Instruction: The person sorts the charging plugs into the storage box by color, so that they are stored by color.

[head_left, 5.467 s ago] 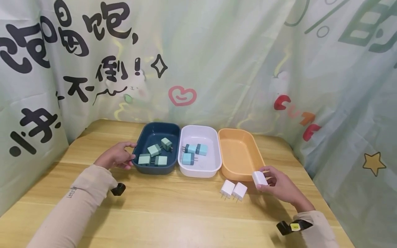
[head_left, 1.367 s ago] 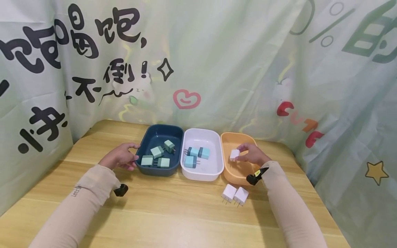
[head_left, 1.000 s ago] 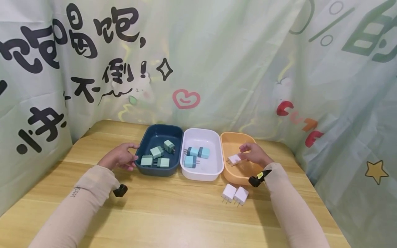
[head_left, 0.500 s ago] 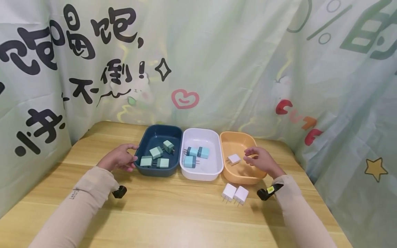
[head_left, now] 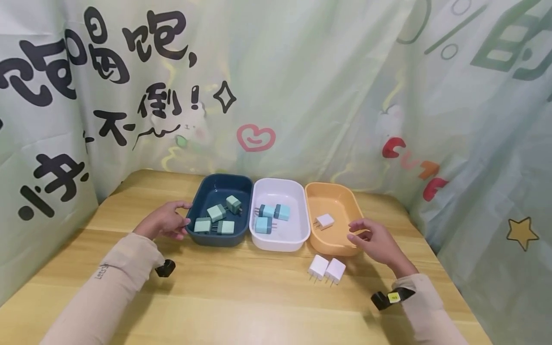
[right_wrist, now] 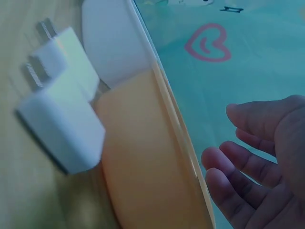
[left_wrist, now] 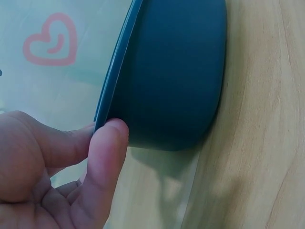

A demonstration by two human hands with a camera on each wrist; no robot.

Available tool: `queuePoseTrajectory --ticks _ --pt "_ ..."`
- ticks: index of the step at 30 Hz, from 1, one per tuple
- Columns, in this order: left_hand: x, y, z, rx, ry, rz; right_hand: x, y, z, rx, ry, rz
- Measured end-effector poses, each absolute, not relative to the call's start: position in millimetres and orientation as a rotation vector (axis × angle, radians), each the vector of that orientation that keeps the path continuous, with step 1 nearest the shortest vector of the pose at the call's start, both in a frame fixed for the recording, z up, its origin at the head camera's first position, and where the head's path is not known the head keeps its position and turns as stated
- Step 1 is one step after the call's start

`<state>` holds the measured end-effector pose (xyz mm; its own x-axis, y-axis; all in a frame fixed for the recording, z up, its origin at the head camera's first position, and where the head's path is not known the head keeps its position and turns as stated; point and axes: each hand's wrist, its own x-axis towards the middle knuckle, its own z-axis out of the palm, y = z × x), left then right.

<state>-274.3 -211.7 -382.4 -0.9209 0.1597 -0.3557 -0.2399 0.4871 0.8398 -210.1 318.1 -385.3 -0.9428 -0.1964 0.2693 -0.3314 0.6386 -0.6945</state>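
My left hand (head_left: 168,221) pinches the left rim of a dark blue plastic bin (left_wrist: 171,71), a finger on each side of the lip in the left wrist view. Several pale green charger plugs (head_left: 217,212) lie in that bin. At the right rim of the orange bin (head_left: 340,196), my right hand (head_left: 379,242) is empty, its fingers loosely bent and apart. One white charger plug (head_left: 325,221) lies inside the orange bin, prongs to the left. Two more white chargers (right_wrist: 66,124) rest on the wood in front of it, side by side.
Between the two bins stands a white bin (head_left: 284,242) holding three light blue charger plugs (head_left: 264,224). All three bins sit in a row toward the back of the wooden table (head_left: 241,297). A printed curtain (head_left: 310,96) hangs close behind them.
The right hand carried a white charger into the orange bin, let it go there, then drew back right and toward the front. The left hand has stayed on the dark blue bin's rim.
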Motion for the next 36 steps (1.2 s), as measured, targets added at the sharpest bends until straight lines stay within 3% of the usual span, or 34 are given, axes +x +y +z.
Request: queuePoseTrajectory --ticks 13,36 --pt "-274 -210 -379 -0.056 2.324 1.448 -174 318 -404 0.411 -2.742 1.178" --pt "-273 -210 -378 -0.065 2.332 1.441 -173 309 -437 0.695 -2.887 1.174"
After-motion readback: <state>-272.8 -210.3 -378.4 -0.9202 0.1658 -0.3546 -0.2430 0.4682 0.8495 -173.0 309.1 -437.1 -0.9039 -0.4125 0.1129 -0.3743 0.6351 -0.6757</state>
